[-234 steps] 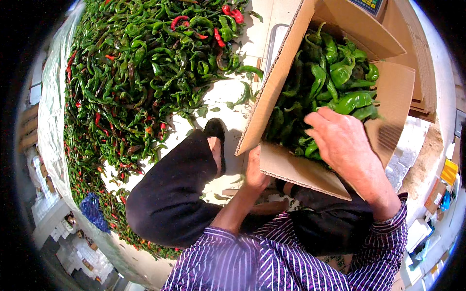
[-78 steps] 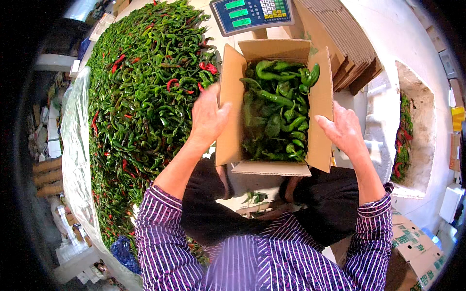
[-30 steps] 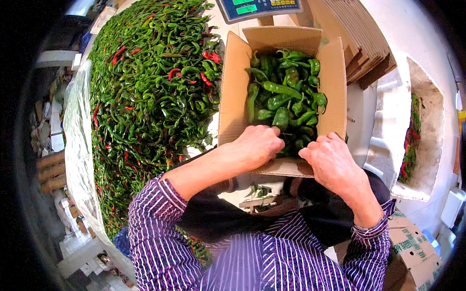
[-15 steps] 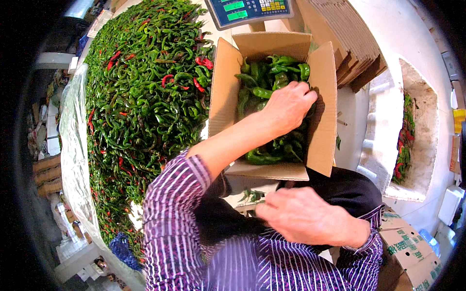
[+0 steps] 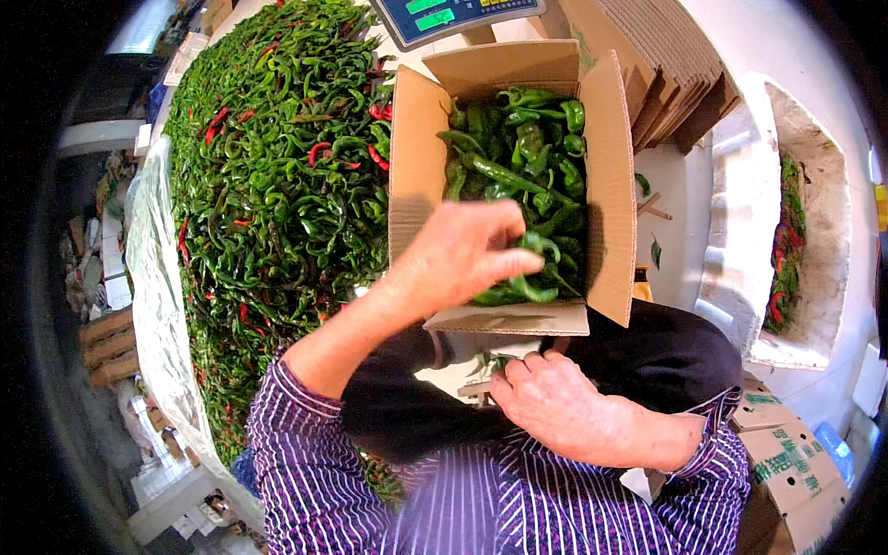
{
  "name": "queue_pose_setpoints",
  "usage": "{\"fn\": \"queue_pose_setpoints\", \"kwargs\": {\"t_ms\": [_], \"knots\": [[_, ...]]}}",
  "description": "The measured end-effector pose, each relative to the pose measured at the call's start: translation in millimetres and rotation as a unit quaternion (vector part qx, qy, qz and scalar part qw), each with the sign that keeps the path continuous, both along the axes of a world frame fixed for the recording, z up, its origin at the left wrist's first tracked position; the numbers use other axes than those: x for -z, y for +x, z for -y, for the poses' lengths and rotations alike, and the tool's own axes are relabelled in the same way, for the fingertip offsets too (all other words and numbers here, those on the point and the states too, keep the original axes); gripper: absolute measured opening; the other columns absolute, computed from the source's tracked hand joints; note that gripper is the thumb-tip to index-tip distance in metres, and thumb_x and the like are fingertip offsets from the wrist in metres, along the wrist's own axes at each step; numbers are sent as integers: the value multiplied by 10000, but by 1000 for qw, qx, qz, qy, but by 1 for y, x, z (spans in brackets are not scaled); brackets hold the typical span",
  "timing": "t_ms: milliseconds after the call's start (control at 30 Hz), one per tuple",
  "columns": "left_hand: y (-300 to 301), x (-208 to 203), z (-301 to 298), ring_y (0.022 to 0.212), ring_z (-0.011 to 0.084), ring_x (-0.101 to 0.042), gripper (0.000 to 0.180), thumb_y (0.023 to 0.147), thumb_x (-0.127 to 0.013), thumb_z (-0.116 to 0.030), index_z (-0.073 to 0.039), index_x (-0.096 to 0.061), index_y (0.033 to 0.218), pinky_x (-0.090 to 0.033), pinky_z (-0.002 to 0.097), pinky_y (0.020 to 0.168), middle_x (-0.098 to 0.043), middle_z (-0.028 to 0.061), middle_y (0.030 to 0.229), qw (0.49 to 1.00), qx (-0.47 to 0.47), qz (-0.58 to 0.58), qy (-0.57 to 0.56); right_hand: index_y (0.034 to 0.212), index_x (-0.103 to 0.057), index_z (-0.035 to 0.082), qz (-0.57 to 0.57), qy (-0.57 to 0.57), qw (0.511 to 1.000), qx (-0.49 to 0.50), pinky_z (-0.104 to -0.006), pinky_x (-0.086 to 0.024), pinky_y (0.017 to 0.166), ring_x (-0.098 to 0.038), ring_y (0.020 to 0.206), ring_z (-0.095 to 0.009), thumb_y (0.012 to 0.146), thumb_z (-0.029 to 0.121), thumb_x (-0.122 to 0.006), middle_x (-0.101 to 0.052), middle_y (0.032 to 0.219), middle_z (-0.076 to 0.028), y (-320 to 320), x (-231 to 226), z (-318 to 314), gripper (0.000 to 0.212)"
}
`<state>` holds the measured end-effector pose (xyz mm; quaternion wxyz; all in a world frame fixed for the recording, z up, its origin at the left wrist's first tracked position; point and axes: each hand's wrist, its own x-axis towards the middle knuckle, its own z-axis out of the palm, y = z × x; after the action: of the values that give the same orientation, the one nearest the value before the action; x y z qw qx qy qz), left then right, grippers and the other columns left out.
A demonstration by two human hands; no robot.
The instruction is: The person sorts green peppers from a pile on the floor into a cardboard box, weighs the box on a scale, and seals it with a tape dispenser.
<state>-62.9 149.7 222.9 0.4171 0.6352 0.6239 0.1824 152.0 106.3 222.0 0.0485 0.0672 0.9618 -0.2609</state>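
Note:
An open cardboard box [image 5: 416, 171] stands in front of me, partly filled with long green peppers [image 5: 532, 148]. Over its near left corner, my left hand [image 5: 458, 254] pinches a curved green pepper [image 5: 544, 246] between thumb and fingers; the pepper is slightly blurred. My right hand [image 5: 564, 407] hovers above my lap, below the box's near flap, its fingers curled in. Whatever those fingers hold, if anything, is hidden. Just beyond them show some green bits of pepper or stem [image 5: 488, 361].
A large heap of green and red peppers [image 5: 277, 185] spreads to my left, edged by clear plastic sheeting [image 5: 153, 305]. Behind the box sits a digital scale display [image 5: 453, 17]. Flattened cartons [image 5: 647, 55] are stacked at the back right. A white foam box [image 5: 814, 125] with peppers stands farther right.
My left hand has drawn back from the far right of the box to its near left corner, with a pepper now in it. My right hand's fingers have curled in.

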Motion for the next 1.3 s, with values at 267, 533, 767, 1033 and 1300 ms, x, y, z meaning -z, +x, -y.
{"fn": "queue_pose_setpoints", "kwargs": {"t_ms": [267,533,767,1033,1300], "knots": [[-2,27,36,677,177,-693,396,886,-724,-269,31,-547,1075,-546,292,492,-678,148,799,960,-219,59,-162,900,-644,28,-11,68,997,24,-333,-478,724,-595,803,-199,741,207,-644,-587,816,-64,-4,0,6,240],[-11,46,38,821,363,-631,303,798,-731,-129,-108,-618,1079,-528,443,694,-597,138,937,969,91,-181,144,894,-638,45,13,65,998,6,-336,-452,748,-586,838,-196,760,221,-638,-582,830,-61,-6,-3,6,221],[-5,38,10,830,356,-630,169,826,-687,-107,-88,-651,991,-528,451,709,-597,141,859,971,151,-166,80,1021,-625,12,35,46,998,10,-356,-480,773,-617,878,-235,791,155,-605,-627,888,-112,-7,3,-1,271],[-37,51,-40,951,302,-594,299,764,-646,-21,-85,-635,1056,-533,380,778,-594,105,1049,876,107,-398,251,979,-630,39,64,49,997,-13,-349,-475,784,-613,891,-229,797,171,-604,-623,901,-99,-13,-5,-4,226],[34,28,-25,934,271,-580,279,731,-638,-102,-44,-611,1003,-523,366,766,-586,112,1073,833,208,-247,449,915,-661,63,24,113,993,12,-333,-453,755,-598,873,-213,771,222,-626,-614,870,-73,-9,4,2,217]]}}
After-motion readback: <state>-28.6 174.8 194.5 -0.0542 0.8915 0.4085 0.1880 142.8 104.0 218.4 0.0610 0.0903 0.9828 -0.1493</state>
